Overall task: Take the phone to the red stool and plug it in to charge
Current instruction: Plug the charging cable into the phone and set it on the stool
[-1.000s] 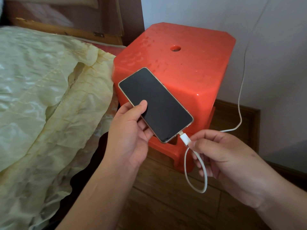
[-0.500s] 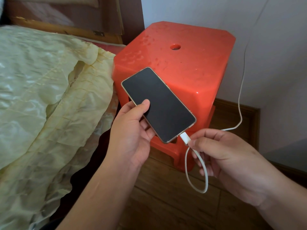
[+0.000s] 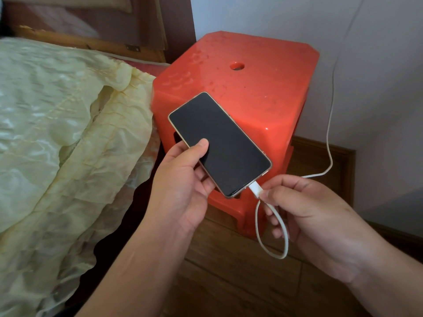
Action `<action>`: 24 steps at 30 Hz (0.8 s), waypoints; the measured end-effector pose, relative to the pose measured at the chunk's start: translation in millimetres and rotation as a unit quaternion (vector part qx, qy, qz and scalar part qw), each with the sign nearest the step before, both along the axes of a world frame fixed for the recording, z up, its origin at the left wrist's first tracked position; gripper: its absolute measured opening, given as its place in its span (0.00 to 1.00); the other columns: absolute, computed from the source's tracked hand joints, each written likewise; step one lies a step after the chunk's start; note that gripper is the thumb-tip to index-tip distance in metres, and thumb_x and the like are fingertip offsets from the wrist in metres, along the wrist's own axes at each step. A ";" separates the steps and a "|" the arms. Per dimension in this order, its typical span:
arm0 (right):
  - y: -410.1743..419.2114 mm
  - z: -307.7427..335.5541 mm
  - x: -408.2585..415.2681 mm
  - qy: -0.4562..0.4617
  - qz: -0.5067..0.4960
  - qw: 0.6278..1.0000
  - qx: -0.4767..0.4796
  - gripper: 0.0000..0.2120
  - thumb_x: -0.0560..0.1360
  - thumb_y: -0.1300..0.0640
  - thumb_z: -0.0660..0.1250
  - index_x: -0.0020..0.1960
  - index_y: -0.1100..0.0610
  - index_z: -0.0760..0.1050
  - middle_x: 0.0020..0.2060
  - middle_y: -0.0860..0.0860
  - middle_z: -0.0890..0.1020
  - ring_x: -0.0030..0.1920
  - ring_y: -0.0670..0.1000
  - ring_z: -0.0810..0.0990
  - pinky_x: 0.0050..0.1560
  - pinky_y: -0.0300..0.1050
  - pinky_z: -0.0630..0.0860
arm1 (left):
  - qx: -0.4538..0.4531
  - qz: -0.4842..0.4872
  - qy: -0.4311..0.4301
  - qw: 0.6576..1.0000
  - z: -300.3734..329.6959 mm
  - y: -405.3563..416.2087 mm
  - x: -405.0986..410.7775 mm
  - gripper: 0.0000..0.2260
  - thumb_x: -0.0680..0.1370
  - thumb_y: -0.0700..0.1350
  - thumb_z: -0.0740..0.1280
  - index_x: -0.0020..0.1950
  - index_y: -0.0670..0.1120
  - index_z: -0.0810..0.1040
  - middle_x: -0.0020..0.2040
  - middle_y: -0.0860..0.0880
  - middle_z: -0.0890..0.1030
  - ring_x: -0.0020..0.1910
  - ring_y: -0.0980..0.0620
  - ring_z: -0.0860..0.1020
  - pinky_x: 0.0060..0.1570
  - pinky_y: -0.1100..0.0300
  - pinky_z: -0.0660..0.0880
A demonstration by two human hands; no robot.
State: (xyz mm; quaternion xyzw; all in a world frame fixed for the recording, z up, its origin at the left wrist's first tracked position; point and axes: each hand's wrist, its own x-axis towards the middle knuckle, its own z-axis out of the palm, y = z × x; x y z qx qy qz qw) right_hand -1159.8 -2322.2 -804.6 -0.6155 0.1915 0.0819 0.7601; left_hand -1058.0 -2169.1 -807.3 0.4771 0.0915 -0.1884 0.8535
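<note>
The plug (image 3: 256,188), pinched in the right hand (image 3: 320,223), now seemingly seats in the left-held (image 3: 183,186) phone (image 3: 219,145), lying diagonally, top far-left.

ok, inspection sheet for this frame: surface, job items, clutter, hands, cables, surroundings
Surface: red stool top bare, one round hole.
Job's things: phone screen dark, held in front of the stool, not resting on it.
Clutter: nothing seen.
Grippers: left hand grips the phone; right hand pinches the white plug at the phone's bottom edge.
Cables: white cable loops below the right hand, runs up the wall.
Surroundings: yellow bedspread, wood floor, pale wall.
</note>
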 end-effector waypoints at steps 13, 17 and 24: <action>-45.1 33.4 16.9 -0.096 -0.094 0.991 -0.013 0.07 0.65 0.53 0.66 0.36 0.52 0.83 0.32 0.50 0.80 0.33 0.47 0.77 0.31 0.41 0.74 | 0.064 -0.024 -0.008 0.998 31.5 -43.1 30.6 0.10 0.77 0.38 0.69 0.58 0.44 0.80 0.44 0.48 0.89 0.42 0.52 0.87 0.31 0.59 0.81; -57.3 39.1 18.7 -0.107 -0.098 0.988 0.049 0.07 0.65 0.52 0.67 0.36 0.51 0.82 0.34 0.50 0.82 0.34 0.47 0.79 0.32 0.40 0.75 | 0.122 -0.056 -0.021 0.991 42.8 -61.8 50.7 0.11 0.77 0.38 0.69 0.59 0.43 0.79 0.40 0.48 0.89 0.38 0.53 0.87 0.30 0.60 0.81; -65.6 42.1 22.0 -0.120 -0.107 0.978 0.131 0.08 0.67 0.51 0.67 0.40 0.54 0.83 0.37 0.52 0.82 0.36 0.49 0.81 0.33 0.41 0.77 | 0.205 -0.081 -0.073 0.973 63.3 -73.3 82.3 0.04 0.78 0.37 0.69 0.52 0.43 0.77 0.36 0.49 0.88 0.34 0.55 0.86 0.29 0.62 0.80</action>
